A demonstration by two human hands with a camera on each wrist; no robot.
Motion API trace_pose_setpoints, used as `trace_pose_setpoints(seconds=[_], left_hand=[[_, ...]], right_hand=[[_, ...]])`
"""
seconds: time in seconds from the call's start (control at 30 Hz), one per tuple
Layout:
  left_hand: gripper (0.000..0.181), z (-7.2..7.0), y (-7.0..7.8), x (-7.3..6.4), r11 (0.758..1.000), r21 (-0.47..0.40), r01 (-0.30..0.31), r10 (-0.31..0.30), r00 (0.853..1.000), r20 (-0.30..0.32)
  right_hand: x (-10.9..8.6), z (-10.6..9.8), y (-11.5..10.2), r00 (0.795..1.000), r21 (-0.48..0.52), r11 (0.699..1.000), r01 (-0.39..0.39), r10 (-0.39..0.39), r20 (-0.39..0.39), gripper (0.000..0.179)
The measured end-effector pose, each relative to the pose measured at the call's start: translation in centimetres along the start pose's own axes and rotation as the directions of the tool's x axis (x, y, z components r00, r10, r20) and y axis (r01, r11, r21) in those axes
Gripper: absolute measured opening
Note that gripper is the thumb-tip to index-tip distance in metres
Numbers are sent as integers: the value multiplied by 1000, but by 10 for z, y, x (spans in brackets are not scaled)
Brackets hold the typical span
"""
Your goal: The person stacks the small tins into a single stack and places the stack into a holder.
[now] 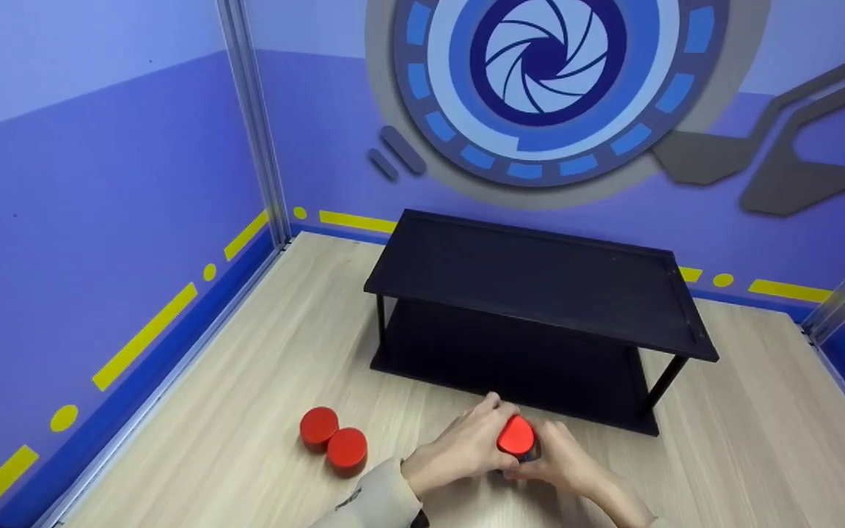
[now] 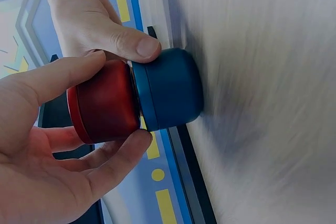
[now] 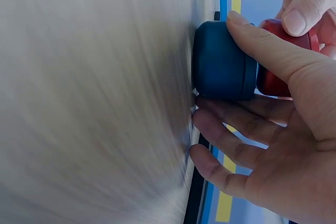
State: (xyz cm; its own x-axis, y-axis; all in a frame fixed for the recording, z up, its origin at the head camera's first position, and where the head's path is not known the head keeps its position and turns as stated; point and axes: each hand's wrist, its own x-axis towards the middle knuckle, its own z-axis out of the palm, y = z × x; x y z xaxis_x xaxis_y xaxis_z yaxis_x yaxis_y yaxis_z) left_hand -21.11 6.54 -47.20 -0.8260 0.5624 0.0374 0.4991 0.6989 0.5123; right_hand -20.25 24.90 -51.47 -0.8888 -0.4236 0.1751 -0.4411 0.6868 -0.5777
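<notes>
My left hand (image 1: 466, 444) grips a small red canister (image 2: 107, 100), thumb on one side and fingers on the other. This red canister stands on top of a blue canister (image 2: 170, 90), their ends meeting in both wrist views. The right hand (image 1: 562, 455) holds the blue canister low down, with its thumb on one side and fingers along the other. In the right wrist view, the blue canister's base is right at the wooden tabletop (image 3: 94, 108). From the head view the red top covers most of the blue one.
Two more red canisters (image 1: 319, 427) stand side by side on the table to the left. Just beyond the hands is a black two-tier shelf (image 1: 532, 279). Blue-purple printed panels (image 1: 136, 183) wall in the back and sides.
</notes>
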Motion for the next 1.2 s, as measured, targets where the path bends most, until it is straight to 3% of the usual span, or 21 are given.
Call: trace_pose_setpoints(seconds=[0.43,0.87,1.2], left_hand=[[58,3,-1,1,1000,2,-15,15,1000,-8],[71,3,-4,0,1000,-11,-9,9,1000,0],[74,-6,-10,-6,999,-8,-37,37,999,-22]], right_hand=[[-1,0,-1,1000,6,1000,22,-22,-21,48],[-1,2,1,1000,19,1000,3,-3,-15,53],[-1,0,0,1000,84,996,-3,2,15,47]])
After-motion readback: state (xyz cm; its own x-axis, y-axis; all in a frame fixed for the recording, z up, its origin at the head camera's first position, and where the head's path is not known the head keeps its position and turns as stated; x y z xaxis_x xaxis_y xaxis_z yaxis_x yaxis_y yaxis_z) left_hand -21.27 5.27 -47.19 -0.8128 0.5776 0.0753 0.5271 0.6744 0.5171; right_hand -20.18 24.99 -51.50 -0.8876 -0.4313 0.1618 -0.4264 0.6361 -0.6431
